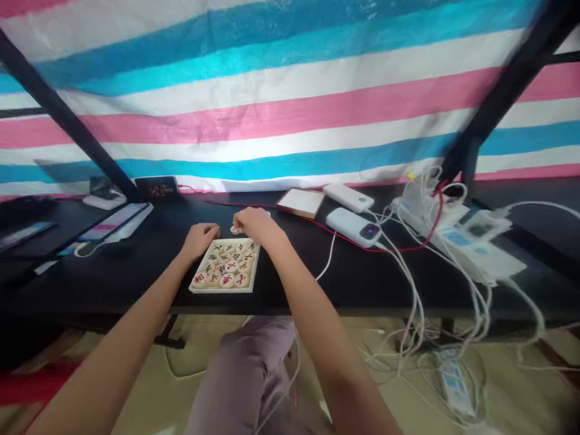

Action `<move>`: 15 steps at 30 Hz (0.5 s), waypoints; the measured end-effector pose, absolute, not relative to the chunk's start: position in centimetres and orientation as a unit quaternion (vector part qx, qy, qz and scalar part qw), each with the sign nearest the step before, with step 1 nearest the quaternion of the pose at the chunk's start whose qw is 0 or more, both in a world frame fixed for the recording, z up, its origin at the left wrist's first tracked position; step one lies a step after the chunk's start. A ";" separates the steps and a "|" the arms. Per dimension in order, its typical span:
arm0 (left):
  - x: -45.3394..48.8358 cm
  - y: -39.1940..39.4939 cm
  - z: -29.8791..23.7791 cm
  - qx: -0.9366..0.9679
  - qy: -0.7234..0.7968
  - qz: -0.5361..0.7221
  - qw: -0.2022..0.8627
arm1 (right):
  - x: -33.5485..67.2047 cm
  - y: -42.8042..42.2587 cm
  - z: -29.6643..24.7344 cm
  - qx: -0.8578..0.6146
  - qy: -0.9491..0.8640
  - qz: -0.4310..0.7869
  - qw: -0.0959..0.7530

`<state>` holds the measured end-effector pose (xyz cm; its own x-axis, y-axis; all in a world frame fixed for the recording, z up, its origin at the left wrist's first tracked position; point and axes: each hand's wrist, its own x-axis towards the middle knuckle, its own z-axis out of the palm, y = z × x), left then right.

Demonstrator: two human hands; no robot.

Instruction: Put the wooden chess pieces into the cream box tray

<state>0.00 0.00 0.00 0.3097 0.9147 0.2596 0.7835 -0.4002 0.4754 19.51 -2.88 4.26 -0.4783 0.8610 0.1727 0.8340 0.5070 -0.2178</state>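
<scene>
Chess pieces (226,266), discs marked red and black, fill the wooden tray (217,290) on the black table (136,266) in my head view. My left hand (199,237) sits at the tray's far-left corner, knuckles up, and I cannot tell if it grips anything. My right hand (256,223) pinches a loose piece (235,229) just beyond the tray's far edge.
</scene>
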 end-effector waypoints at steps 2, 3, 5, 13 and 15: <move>0.1 0.0 0.0 0.791 0.536 0.256 0.145 | 19.6 -2.8 4.1 -0.515 -0.845 0.062 0.132; 0.2 0.0 0.0 0.787 0.539 0.259 0.152 | 19.6 -2.7 3.9 -0.522 -0.840 0.067 0.135; 0.2 0.0 -0.1 0.777 0.543 0.269 0.168 | 19.6 -2.5 3.6 -0.526 -0.835 0.073 0.146; -0.2 0.0 -0.4 0.769 0.536 0.290 0.193 | 20.1 -2.0 2.9 -0.485 -0.831 0.109 0.248; -0.3 0.1 -0.6 0.762 0.537 0.296 0.207 | 20.1 -2.1 3.0 -0.476 -0.831 0.116 0.263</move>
<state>-0.26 0.10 -0.55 0.2479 0.9415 0.2283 0.6960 -0.3370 0.6340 20.06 -2.06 3.05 -0.4091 0.8518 0.3272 0.7300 0.5207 -0.4426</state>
